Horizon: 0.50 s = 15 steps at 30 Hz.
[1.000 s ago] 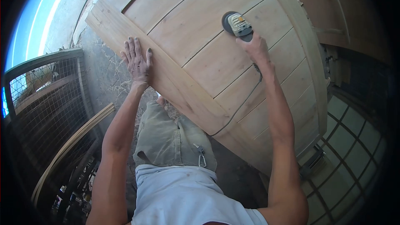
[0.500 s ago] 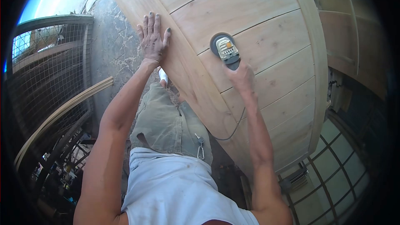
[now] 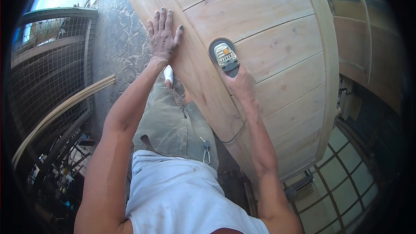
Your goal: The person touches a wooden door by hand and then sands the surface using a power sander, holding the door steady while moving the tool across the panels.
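Observation:
A large pale wooden door (image 3: 277,39) with grooved planks and a wide border board lies flat before me. My right hand (image 3: 241,82) is wrapped round the grip of an electric sander (image 3: 225,55), whose round dark disc rests on the planks close to the border board. A grey cord (image 3: 234,138) runs from the tool area down over the board's near edge. My left hand (image 3: 164,39) lies flat on the border board (image 3: 190,56), fingers stretched out and pointing away from me; it holds nothing.
To the left stands a wire-mesh frame (image 3: 52,52), with thin wooden strips (image 3: 65,110) leaning beside it. Cracked concrete floor (image 3: 117,30) shows beyond the door's left edge. At lower right is a panel with a dark grid (image 3: 342,169). Brown panels (image 3: 359,47) stand on the far right.
The sander in my right hand has moved left across the planks, nearer the border board. My left hand keeps its flat pose on the board; the whole view has shifted slightly.

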{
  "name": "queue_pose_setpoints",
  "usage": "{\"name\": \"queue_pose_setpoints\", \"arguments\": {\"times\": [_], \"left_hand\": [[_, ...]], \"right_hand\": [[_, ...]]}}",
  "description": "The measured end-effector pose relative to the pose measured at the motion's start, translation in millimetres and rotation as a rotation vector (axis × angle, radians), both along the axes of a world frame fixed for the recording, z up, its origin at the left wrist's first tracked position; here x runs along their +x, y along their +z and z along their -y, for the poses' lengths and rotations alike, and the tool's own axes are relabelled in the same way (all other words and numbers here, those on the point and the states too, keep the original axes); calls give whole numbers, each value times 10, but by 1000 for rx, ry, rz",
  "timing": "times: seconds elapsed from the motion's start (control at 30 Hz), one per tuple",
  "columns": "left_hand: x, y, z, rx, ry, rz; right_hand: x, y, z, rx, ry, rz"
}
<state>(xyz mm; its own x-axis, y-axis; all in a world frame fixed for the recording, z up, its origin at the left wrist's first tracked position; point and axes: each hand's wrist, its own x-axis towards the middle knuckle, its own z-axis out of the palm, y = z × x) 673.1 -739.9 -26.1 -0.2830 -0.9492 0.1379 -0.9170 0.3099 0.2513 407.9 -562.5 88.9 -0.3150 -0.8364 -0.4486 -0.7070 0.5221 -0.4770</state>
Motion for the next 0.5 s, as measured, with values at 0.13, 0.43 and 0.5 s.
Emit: {"name": "queue_pose_setpoints", "arguments": {"times": [0.13, 0.43, 0.5], "left_hand": [[7, -9, -9, 0, -1, 1], [9, -26, -9, -13, 3, 0], [18, -62, -7, -30, 2, 4]], "right_hand": [[71, -14, -21, 3, 0, -10], [231, -59, 371, -24, -5, -13], [252, -68, 465, -49, 9, -18]]}}
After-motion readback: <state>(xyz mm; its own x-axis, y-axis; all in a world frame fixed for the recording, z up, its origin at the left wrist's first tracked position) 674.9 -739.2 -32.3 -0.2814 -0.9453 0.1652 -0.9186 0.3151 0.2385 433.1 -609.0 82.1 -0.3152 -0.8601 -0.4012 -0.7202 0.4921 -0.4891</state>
